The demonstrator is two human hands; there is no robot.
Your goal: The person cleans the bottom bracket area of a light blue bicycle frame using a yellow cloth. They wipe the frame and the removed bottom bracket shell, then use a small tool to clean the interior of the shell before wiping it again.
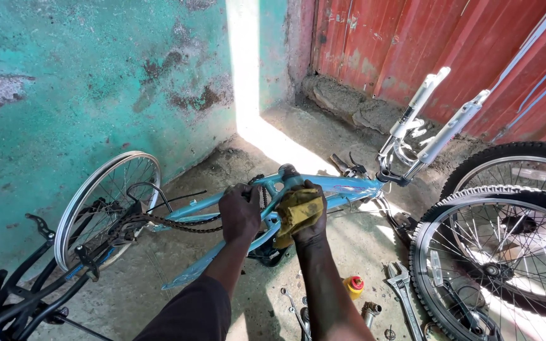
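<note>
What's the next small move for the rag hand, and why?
Probably wipe the rag along the blue frame toward the fork. The right hand presses it at the crank end, the left hand steadies the frame beside the chain, and the tube ahead is bare.

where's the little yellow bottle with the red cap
In the head view the yellow bottle stands on the concrete floor at lower centre-right, just right of the person's right forearm, with the adjustable wrench to its right.
</note>
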